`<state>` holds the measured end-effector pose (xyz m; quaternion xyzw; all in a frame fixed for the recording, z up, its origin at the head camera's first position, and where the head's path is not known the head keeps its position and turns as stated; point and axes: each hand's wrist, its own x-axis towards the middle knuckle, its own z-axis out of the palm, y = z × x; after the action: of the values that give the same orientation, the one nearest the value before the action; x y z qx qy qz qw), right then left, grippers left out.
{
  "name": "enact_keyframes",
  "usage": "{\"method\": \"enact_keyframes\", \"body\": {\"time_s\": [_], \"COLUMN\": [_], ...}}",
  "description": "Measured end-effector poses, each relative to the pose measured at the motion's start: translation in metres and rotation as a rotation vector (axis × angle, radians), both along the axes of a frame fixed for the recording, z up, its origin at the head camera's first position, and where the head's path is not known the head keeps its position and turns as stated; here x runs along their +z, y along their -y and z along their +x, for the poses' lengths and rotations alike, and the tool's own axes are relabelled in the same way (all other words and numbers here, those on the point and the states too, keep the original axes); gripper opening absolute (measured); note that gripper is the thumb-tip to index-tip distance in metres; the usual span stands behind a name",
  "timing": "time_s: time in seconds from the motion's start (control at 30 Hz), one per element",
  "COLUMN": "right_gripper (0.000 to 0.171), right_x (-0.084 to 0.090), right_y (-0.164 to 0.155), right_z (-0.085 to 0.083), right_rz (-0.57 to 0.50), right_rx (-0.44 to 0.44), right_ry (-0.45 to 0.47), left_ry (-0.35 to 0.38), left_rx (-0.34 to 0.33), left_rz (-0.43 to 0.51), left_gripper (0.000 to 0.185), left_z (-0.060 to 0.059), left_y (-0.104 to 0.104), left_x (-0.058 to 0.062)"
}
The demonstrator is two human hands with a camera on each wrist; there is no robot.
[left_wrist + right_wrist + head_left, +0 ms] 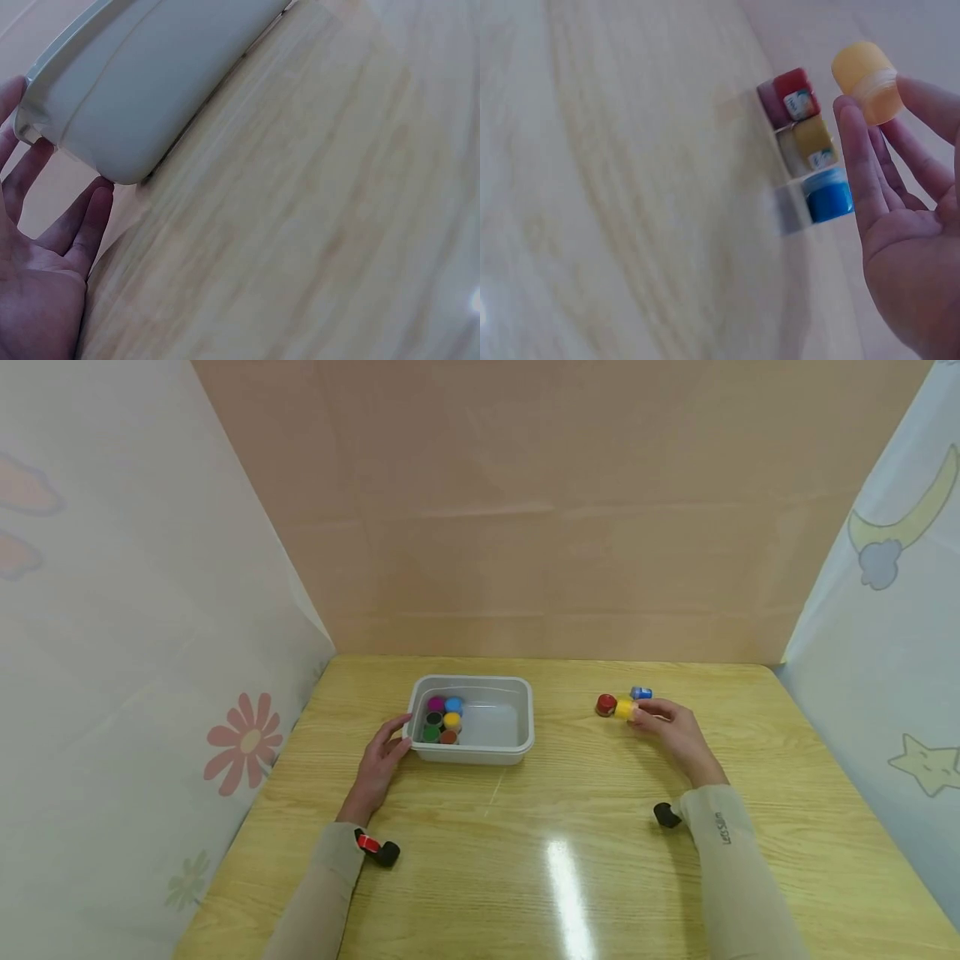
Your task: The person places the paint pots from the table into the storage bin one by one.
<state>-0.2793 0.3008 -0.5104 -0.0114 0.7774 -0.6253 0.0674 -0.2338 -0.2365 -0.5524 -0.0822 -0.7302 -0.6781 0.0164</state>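
A white plastic tub (517,727) stands mid-table and holds several small coloured paint pots (444,720). My left hand (396,739) lies flat beside it, straight fingers (94,217) touching the tub's left corner (127,127). Far right, my right hand (637,714) pinches a small yellow pot (866,71) at its fingertips (855,135), above the table. On the wood just past it lie a red pot (606,704), a blue pot (641,692) and, in the right wrist view, another yellow pot (814,142) between the red one (795,94) and the blue one (829,196).
The wooden table (570,827) is enclosed by a peach back wall (555,527) and white printed curtains on the left (135,652) and right (885,635). Bare wood lies between the tub and the loose pots.
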Motion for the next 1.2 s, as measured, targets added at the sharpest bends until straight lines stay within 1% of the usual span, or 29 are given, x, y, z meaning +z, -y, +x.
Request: {"method": "enact_keyframes", "body": {"time_s": [0.13, 0.33, 0.47, 0.6, 0.67, 0.83, 1.0, 1.07, 1.2], "right_gripper": [0.061, 0.057, 0.053, 0.05, 0.05, 0.049, 0.043, 0.042, 0.043], "right_x": [0.013, 0.024, 0.031, 0.041, 0.045, 0.053, 0.057, 0.058, 0.059], "right_y": [0.008, 0.022, 0.036, 0.053, 0.062, 0.09, 0.117, 0.127, 0.145], "right_z": [-0.001, -0.003, -0.005, -0.006, -0.007, -0.008, -0.014, -0.015, -0.019], "right_rz": [0.01, -0.001, -0.012, -0.048, -0.045, 0.015, -0.008, -0.008, 0.014], "right_rx": [0.013, 0.024, 0.049, 0.069, 0.083, 0.113, 0.147, 0.159, 0.18], "right_ry": [-0.061, -0.104, -0.134, -0.127, -0.12, -0.103, -0.125, -0.134, -0.122], "left_ry": [-0.001, -0.004, -0.011, -0.005, -0.004, 0.002, 0.01, 0.008, 0.007], "left_rx": [-0.003, -0.008, -0.003, 0.004, 0.001, -0.002, -0.012, -0.014, -0.012], "left_rz": [0.003, -0.003, -0.015, -0.01, -0.005, -0.008, -0.014, -0.01, -0.001], "left_gripper": [0.05, 0.051, 0.05, 0.05, 0.051, 0.051, 0.05, 0.05, 0.05], "left_z": [-0.001, -0.001, 0.0, 0.001, 0.001, 0.001, 0.001, 0.0, -0.001], "left_y": [0.0, 0.001, 0.001, 0.001, 0.001, 0.001, 0.001, 0.002, 0.002], "left_x": [0.0, 0.001, 0.001, 0.0, 0.0, 0.0, 0.0, 0.0, -0.001]}}
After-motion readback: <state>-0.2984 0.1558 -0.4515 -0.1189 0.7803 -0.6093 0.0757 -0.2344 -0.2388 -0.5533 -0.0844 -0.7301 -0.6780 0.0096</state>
